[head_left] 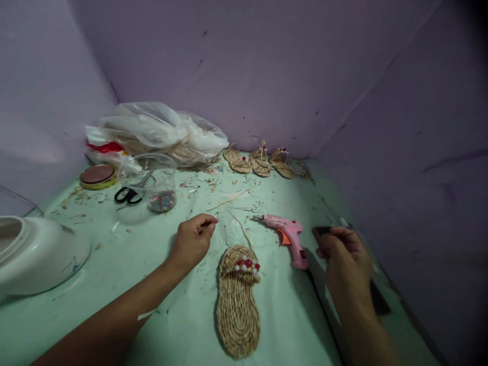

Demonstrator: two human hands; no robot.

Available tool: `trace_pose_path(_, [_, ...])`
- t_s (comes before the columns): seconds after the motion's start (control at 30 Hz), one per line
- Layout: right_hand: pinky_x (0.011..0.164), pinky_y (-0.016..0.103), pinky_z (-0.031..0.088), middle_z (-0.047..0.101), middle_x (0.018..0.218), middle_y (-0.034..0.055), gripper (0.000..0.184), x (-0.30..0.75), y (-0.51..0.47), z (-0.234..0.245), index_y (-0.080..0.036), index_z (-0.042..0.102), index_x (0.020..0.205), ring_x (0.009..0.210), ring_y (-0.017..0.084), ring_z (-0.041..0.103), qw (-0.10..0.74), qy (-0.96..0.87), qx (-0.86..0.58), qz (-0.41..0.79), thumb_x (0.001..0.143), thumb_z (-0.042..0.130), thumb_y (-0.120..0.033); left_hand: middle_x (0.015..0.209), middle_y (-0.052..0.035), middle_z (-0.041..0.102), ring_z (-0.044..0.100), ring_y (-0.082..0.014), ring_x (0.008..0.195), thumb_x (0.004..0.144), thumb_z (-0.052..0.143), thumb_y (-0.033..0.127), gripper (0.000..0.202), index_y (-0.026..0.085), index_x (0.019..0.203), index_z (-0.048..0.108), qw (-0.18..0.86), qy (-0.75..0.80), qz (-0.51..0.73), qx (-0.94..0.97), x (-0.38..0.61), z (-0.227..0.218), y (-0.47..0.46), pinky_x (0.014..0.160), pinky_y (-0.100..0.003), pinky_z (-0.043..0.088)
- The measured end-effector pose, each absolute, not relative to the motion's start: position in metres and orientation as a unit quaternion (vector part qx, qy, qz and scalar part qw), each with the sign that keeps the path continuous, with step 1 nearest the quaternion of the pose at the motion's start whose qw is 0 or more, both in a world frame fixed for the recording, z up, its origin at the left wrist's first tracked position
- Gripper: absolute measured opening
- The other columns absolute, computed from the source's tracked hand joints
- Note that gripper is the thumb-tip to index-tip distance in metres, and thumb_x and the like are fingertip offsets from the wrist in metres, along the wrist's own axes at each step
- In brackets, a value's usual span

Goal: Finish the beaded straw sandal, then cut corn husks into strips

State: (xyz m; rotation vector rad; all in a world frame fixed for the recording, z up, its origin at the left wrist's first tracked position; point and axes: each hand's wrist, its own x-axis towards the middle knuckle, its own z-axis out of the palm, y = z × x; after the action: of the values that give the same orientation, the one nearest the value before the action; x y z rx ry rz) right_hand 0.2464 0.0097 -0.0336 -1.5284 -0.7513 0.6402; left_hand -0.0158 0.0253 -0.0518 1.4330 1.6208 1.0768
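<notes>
A woven straw sandal (238, 305) lies sole-down in front of me, its strap trimmed with red and white beads (247, 264). Past its upper left side, my left hand (194, 236) hovers or rests with the fingers curled into a pinch; whatever they hold is too small to make out. My right hand (345, 256), at the right, grips a dark flat rectangular object (322, 233) by its end. Between the hands lies a pink glue gun (284, 229) with an orange trigger and a small red light, touched by neither hand.
Three small straw sandals (260, 163) stand by the back wall beside a bulky plastic bag (163, 132). Black-handled scissors (128, 195), a clear tub (162, 201) with beads and a round lid (98, 175) sit at left. A white rounded vessel (46, 256) occupies the near left.
</notes>
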Motion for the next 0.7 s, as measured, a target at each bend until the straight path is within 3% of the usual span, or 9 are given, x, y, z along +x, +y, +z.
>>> trace_pose_path(0.1, [0.048, 0.023, 0.037, 0.053, 0.073, -0.0017, 0.026, 0.247, 0.012, -0.038, -0.018, 0.055, 0.09, 0.052, 0.01, 0.045, 0.52, -0.398, -0.714, 0.248, 0.07, 0.052, -0.035, 0.067, -0.0014, 0.062, 0.05, -0.0098, 0.056, 0.072, 0.052, 0.024, 0.016, 0.014, 0.079, 0.063, 0.359, 0.619, 0.419, 0.559, -0.016, -0.051, 0.026, 0.055, -0.021, 0.039])
trace_pose_path(0.27, [0.056, 0.03, 0.039, 0.064, 0.077, 0.0062, 0.051, 0.24, 0.009, -0.036, -0.018, 0.063, 0.091, 0.07, 0.023, 0.059, 0.197, -0.543, -0.8, 0.161, 0.068, 0.048, -0.062, 0.064, -0.0006, 0.06, 0.048, -0.0095, 0.054, 0.071, 0.051, 0.024, 0.017, 0.014, 0.078, 0.063, 0.366, 0.606, 0.43, 0.56, -0.016, -0.053, 0.026, 0.052, -0.021, 0.037])
trace_pose_path(0.33, [0.057, 0.031, 0.04, 0.066, 0.077, 0.0075, 0.059, 0.237, 0.009, -0.034, -0.019, 0.063, 0.094, 0.073, 0.026, 0.061, 0.122, -0.554, -0.81, 0.147, 0.065, 0.046, -0.067, 0.064, -0.0005, 0.06, 0.049, -0.0096, 0.055, 0.07, 0.052, 0.023, 0.016, 0.014, 0.076, 0.063, 0.368, 0.599, 0.443, 0.556, -0.017, -0.055, 0.025, 0.053, -0.021, 0.038])
trace_pose_path(0.43, [0.059, 0.032, 0.041, 0.067, 0.073, 0.0085, 0.06, 0.235, 0.01, -0.033, -0.016, 0.061, 0.099, 0.073, 0.027, 0.063, 0.091, -0.571, -0.799, 0.165, 0.068, 0.045, -0.065, 0.06, 0.0008, 0.059, 0.047, -0.0092, 0.052, 0.07, 0.051, 0.024, 0.016, 0.015, 0.075, 0.063, 0.372, 0.595, 0.453, 0.551, -0.018, -0.056, 0.025, 0.049, -0.02, 0.036])
trace_pose_path(0.7, [0.054, 0.028, 0.044, 0.068, 0.079, 0.0076, 0.049, 0.24, 0.011, -0.035, -0.013, 0.056, 0.101, 0.059, 0.02, 0.065, 0.127, -0.572, -0.774, 0.24, 0.07, 0.05, -0.051, 0.058, 0.0012, 0.057, 0.045, -0.0089, 0.05, 0.07, 0.05, 0.024, 0.017, 0.015, 0.073, 0.063, 0.382, 0.595, 0.445, 0.55, -0.017, -0.052, 0.025, 0.048, -0.02, 0.035])
